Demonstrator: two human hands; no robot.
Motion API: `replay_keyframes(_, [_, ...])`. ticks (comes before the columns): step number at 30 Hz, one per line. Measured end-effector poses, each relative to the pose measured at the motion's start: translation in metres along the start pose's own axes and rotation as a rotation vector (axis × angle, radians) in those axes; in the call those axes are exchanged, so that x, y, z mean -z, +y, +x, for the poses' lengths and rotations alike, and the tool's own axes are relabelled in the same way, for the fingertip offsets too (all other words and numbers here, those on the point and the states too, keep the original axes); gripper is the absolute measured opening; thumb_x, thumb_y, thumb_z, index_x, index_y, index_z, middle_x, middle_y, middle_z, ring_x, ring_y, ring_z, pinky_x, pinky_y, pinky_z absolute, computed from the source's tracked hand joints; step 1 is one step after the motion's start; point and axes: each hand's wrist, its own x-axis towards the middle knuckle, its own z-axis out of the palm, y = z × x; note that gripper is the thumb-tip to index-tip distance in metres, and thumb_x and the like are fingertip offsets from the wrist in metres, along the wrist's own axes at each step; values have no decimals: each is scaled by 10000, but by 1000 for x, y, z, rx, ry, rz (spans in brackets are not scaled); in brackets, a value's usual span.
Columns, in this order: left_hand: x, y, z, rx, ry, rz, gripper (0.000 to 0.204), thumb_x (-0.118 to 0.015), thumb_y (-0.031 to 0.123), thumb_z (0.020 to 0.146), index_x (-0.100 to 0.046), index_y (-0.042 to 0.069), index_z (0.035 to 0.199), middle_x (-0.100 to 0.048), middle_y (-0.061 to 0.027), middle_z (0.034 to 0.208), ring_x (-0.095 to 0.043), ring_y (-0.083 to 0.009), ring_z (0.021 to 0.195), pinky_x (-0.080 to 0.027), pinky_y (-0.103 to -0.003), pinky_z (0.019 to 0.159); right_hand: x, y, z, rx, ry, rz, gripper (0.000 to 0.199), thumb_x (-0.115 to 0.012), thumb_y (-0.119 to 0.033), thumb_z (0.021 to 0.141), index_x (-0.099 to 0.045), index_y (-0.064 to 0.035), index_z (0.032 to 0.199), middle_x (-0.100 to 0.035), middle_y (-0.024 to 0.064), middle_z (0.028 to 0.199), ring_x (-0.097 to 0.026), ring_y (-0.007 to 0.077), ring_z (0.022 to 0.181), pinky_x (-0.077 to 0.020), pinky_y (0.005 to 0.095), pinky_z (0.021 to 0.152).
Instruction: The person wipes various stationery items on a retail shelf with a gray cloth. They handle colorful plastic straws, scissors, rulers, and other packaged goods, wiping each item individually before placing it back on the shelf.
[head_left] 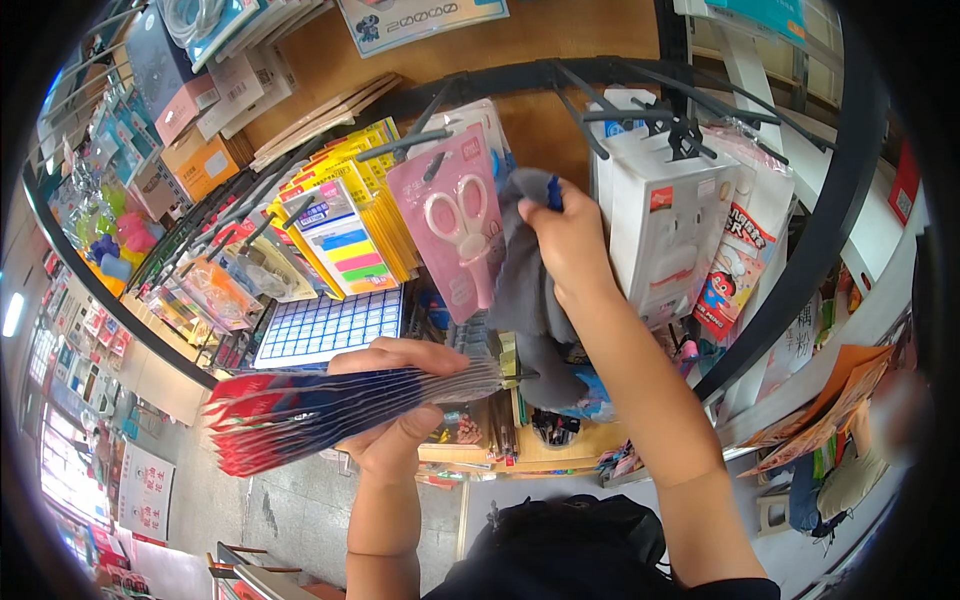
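My left hand point(385, 445) is closed round a fanned stack of thin flat packets point(300, 418), red at one end and dark blue in the middle. Their far ends reach under the grey cloth point(525, 290), which hangs in folds from my closed right hand point(568, 245). Just left of the cloth a pink pack of scissors point(445, 225) hangs on a rack hook, its edge close against the fabric. What lies behind the cloth is hidden.
White boxed goods point(660, 220) hang on hooks right of my right hand. Yellow-edged packs of sticky notes point(345, 240) hang to the left, above a blue-and-white grid sheet point(330, 330). Black metal hooks point(580, 115) stick out overhead. A seated person point(835, 480) is at the far right.
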Motion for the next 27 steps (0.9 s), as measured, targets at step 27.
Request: replay_keyframes(27, [1, 4, -5, 55, -73, 96, 510, -789, 155, 778, -467, 20, 1149, -639, -222, 941, -650, -353, 863, -534, -490, 838, -31, 10, 124, -138, 341, 1160, 182, -543, -105, 913, -659, -68, 1049, -681, 86, 1025, -663, 262, 908, -559, 400, 812])
